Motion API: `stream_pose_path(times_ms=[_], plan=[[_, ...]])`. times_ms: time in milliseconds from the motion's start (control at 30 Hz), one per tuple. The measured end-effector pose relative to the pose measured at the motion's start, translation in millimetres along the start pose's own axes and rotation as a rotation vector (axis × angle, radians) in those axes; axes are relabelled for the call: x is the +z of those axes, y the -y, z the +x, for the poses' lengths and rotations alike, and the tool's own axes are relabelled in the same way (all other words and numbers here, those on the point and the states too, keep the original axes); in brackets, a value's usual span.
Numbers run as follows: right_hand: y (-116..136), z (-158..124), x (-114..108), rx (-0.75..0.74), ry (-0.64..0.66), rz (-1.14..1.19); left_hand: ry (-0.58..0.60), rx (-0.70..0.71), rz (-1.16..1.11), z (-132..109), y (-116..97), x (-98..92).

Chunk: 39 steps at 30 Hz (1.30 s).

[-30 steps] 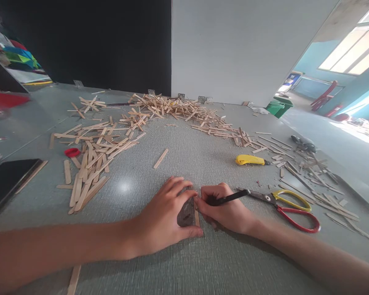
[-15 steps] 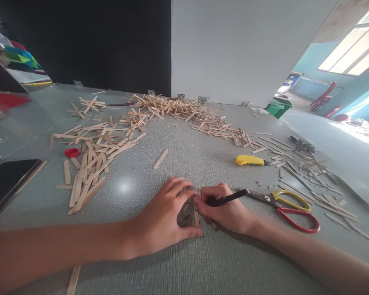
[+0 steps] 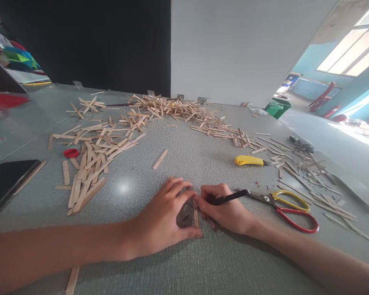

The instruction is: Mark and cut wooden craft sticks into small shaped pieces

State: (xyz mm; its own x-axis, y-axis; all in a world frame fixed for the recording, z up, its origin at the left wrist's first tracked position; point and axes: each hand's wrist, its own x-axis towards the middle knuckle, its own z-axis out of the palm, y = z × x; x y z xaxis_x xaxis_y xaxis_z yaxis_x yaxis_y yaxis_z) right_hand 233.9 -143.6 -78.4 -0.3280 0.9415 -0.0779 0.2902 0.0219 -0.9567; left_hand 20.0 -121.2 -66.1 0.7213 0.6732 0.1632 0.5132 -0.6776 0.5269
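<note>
My right hand (image 3: pixel 223 207) is closed round a black pen (image 3: pixel 232 197), which slants up to the right. Under my fingers, a short wooden stick (image 3: pixel 196 217) lies on the grey table (image 3: pixel 135 274). My left hand (image 3: pixel 169 217) rests beside it, with its thumb at the stick's lower end and its index finger at the upper end, pinning it down. The pen's tip is hidden behind my right fingers. Scissors (image 3: pixel 267 199) with one yellow and one red handle lie just right of my right hand.
A yellow cutter (image 3: pixel 249 160) lies beyond the scissors. Piles of wooden sticks (image 3: pixel 90 176) spread left and along the back panel (image 3: pixel 233 49). Cut slivers (image 3: pixel 332 205) lie at right. A red ring (image 3: pixel 71 153), a dark flat object (image 3: pixel 9 180) and a single stick (image 3: pixel 160 159) are also there.
</note>
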Motion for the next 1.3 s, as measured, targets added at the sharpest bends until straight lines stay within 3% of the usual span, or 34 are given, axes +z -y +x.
stream_pose_path(times_ms=[1300], plan=[[3.5, 0.2, -2.4, -0.009, 0.062, 0.004, 0.031, -0.022, 0.023, -0.8, 0.1, -0.7]])
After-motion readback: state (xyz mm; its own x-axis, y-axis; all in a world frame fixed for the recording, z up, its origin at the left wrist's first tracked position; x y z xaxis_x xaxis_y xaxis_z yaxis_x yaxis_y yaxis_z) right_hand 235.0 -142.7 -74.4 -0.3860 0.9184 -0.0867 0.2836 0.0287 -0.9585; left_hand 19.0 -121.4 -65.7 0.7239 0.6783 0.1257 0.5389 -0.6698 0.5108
